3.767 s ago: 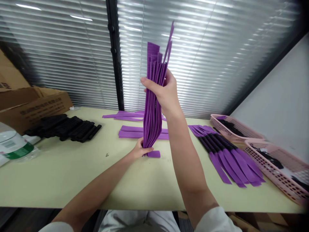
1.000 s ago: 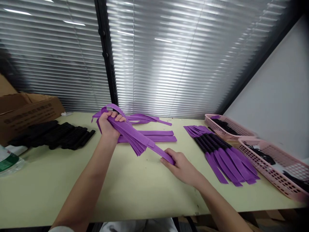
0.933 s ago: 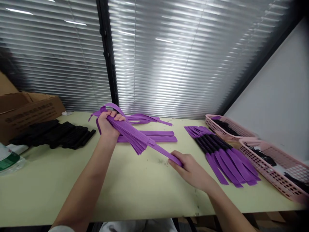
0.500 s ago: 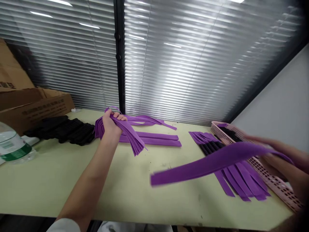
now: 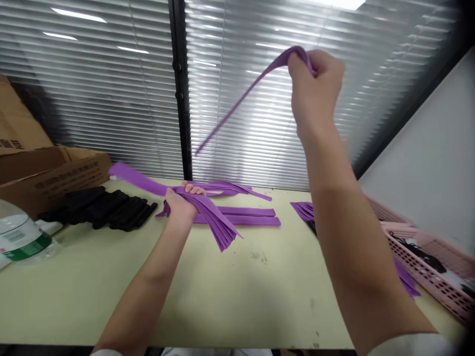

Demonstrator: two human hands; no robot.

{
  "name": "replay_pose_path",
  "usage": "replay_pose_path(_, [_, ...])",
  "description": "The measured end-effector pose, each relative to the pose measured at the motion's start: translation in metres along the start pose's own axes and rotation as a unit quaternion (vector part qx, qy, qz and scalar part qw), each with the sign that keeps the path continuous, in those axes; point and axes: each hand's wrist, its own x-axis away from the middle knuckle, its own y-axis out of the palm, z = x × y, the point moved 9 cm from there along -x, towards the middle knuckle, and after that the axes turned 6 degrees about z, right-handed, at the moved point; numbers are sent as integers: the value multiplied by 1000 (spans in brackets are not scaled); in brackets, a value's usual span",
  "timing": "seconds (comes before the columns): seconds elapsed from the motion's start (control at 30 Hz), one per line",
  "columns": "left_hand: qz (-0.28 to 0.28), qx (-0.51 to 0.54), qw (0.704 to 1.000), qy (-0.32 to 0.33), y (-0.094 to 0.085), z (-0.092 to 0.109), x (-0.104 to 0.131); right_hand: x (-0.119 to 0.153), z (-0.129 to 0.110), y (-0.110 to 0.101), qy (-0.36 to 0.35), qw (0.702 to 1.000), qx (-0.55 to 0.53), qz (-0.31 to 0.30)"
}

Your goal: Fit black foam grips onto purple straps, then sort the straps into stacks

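My left hand [image 5: 184, 201] is closed round a thick bundle of purple strips [image 5: 218, 225], whose ends fan out toward the middle of the table. One strip [image 5: 137, 179] sticks out of it to the left. High in front of the blinds, my right hand [image 5: 315, 74] pinches a single purple strip [image 5: 241, 101] that slants down to the left. Behind the bundle, more purple strips [image 5: 256, 220] lie flat on the table. Strips with a black middle part [image 5: 304, 210] lie at the right, mostly hidden by my right forearm.
Black pieces [image 5: 107, 207] lie in a row at the left, by an open cardboard box [image 5: 67, 173] and a clear bottle [image 5: 22, 235]. Pink baskets [image 5: 426, 272] holding black items stand along the right edge. Blinds [image 5: 252, 123] rise behind the pale green table [image 5: 222, 306].
My right hand has swung from the low right to high above the table with a purple strip. My left hand has shifted slightly right, and one strip now stretches left from its bundle.
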Motion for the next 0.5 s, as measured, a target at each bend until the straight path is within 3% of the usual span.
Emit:
replay_pose_path(0.17, [-27, 24, 999, -4, 10, 8, 11, 9, -4, 64, -47, 994, 91, -39])
replay_pose_path(0.27, [-42, 20, 999, -1, 16, 13, 18, 32, 14, 111, -21, 981, 186, -43])
replay_pose_path(0.37, [-51, -23, 998, 19, 20, 13, 23, 68, 40, 166, 31, 952, 255, -167])
replay_pose_path(0.43, [-59, -87, 993, 49, 24, 10, 26, 91, 41, 182, 58, 958, 195, -203])
replay_pose_path(0.5, [-75, -186, 975, 91, 28, 1, 29, 111, 22, 187, 79, 972, 12, -220])
